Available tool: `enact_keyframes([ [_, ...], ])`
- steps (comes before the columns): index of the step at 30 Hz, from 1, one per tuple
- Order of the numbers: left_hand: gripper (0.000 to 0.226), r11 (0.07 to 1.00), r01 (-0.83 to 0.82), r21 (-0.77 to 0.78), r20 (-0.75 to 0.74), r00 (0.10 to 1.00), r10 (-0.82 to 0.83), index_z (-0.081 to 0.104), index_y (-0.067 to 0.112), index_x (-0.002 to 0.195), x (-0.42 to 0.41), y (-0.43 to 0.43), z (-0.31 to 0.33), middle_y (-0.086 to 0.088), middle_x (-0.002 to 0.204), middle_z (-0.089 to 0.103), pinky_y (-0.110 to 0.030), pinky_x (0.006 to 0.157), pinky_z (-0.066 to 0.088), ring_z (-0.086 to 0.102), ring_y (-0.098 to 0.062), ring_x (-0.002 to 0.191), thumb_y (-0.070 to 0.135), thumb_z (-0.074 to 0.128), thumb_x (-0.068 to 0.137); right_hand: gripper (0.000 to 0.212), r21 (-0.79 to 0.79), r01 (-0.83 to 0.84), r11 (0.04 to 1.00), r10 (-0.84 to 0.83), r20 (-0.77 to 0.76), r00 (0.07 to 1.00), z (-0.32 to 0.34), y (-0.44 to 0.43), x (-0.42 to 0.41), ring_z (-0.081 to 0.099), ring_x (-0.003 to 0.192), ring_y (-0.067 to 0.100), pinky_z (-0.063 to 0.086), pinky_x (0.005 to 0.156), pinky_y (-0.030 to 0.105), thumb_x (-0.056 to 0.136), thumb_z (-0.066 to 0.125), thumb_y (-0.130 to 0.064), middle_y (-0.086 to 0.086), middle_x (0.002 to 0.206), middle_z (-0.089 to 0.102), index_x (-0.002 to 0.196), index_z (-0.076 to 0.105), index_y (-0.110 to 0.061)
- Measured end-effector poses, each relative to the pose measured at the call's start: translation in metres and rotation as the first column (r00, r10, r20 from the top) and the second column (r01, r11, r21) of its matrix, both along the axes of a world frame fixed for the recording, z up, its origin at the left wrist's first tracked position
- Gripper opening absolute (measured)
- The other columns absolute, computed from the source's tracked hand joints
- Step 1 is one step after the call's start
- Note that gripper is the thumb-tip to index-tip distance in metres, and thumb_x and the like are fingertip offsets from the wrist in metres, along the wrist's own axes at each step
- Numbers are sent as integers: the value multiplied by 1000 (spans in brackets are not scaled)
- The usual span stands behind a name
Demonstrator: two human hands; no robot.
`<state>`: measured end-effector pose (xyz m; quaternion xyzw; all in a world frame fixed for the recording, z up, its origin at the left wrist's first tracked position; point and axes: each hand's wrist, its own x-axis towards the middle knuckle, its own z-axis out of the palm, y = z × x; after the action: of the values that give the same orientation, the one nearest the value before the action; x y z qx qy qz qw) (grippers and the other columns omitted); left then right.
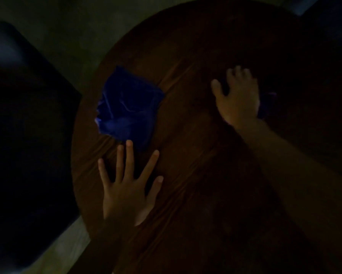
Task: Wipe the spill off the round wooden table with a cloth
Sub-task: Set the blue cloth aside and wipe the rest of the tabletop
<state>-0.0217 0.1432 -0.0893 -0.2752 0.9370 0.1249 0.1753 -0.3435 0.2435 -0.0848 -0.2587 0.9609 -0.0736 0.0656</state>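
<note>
here, a crumpled blue cloth [126, 107] lies on the round wooden table [195, 165], near the table's left edge and just beyond the fingertips of the left hand [126, 190]. the longest finger of that hand reaches the cloth's near hem; whether it actually touches cannot be told in this light. the left hand is flat on the wood, palm down, all fingers fanned wide, gripping nothing. the right hand [238, 95] is well apart from that cloth, across the table to the right, palm down with the thumb out to the left and the fingers stretched forward. a small patch of blue material [267, 103] shows at the outer side of the right hand, seemingly pressed under it (too dark and blurred to confirm how it is held, or if it is a second cloth). no spill can be made out on the surface. left of the table stands a dark chair-like shape [27, 125] on a pale floor [67, 244].
</note>
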Motion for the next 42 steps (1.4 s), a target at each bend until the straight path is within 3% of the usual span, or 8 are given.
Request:
enact_keyframes([
  [3, 64, 998, 7, -63, -3, 1000, -7, -5, 51, 158, 10, -6, 0, -12, 170, -15, -69, 118, -6, -13, -31, 157, 69, 12, 99, 54, -176, -523, 834, 528, -18, 849, 5, -4, 94, 37, 148, 30, 30, 122, 53, 101, 46, -40, 12, 156, 45, 147, 48, -11],
  [8, 62, 996, 23, -88, -2, 1000, -23, -3, 50, 158, 16, -7, -5, -11, 171, -13, -67, 119, -5, -12, -30, 157, 64, 14, 100, 58, -16, -998, -57, 990, 129, -58, 3, 69, 134, 14, 157, 28, 11, 126, 50, 103, 44, -43, 12, 168, 18, 156, 33, -22],
  [16, 61, 997, -3, -81, 10, 1000, 3, -10, 55, 156, 14, -6, 1, -8, 169, -22, -66, 119, -11, -17, -29, 156, 69, 7, 98, 56, -37, -49, 998, 47, -46, 998, -1, 32, -47, 7, 155, 44, 13, 126, 60, 108, 23, -48, 19, 168, 14, 159, 29, -25],
  [21, 62, 996, -13, -93, 32, 999, 16, -7, 53, 156, 15, -5, 1, -8, 169, -21, -67, 120, -8, -17, -28, 156, 68, 7, 98, 47, -154, -380, 912, 378, -43, 925, -2, 19, 86, 32, 148, 42, 30, 119, 58, 105, 42, -34, 20, 155, 42, 144, 49, -10],
  [27, 67, 994, -72, -85, -14, 997, 71, 9, 44, 161, 15, 2, 2, -7, 171, -11, -67, 121, -3, -12, -26, 157, 66, 15, 98, 41, -140, -986, -90, 993, 63, -100, -8, 144, 178, 25, 154, 27, 19, 126, 48, 108, 44, -38, 4, 160, 40, 146, 51, -25],
  [34, 71, 989, -141, -44, -168, 977, 132, 18, 28, 162, -13, 41, 14, -2, 172, -4, -64, 122, -7, -13, -24, 158, 57, 32, 99, 47, -119, -239, 964, 226, -111, 968, -10, 158, -43, 19, 149, 55, 27, 116, 69, 106, 35, -43, 24, 164, 24, 151, 43, -30],
  [37, 65, 1000, 0, -5, -178, 984, 0, 3, 38, 162, -69, 65, 15, 0, 171, -15, -66, 121, -8, -18, -25, 156, 58, 22, 103, 50, -125, 167, 978, -169, -6, 986, -1, 151, -32, 14, 154, 44, 21, 123, 60, 108, 29, -41, 16, 167, 22, 156, 36, -26],
  [42, 62, 985, 170, 0, -167, 972, -167, -4, 44, 160, -169, 85, 5, 0, 171, -15, -69, 119, -9, -16, -31, 156, 62, 12, 103, 39, -172, -737, 654, 734, -92, 673, -11, 184, 135, 40, 146, 38, 34, 118, 58, 100, 53, -33, 10, 150, 53, 135, 62, -21],
])
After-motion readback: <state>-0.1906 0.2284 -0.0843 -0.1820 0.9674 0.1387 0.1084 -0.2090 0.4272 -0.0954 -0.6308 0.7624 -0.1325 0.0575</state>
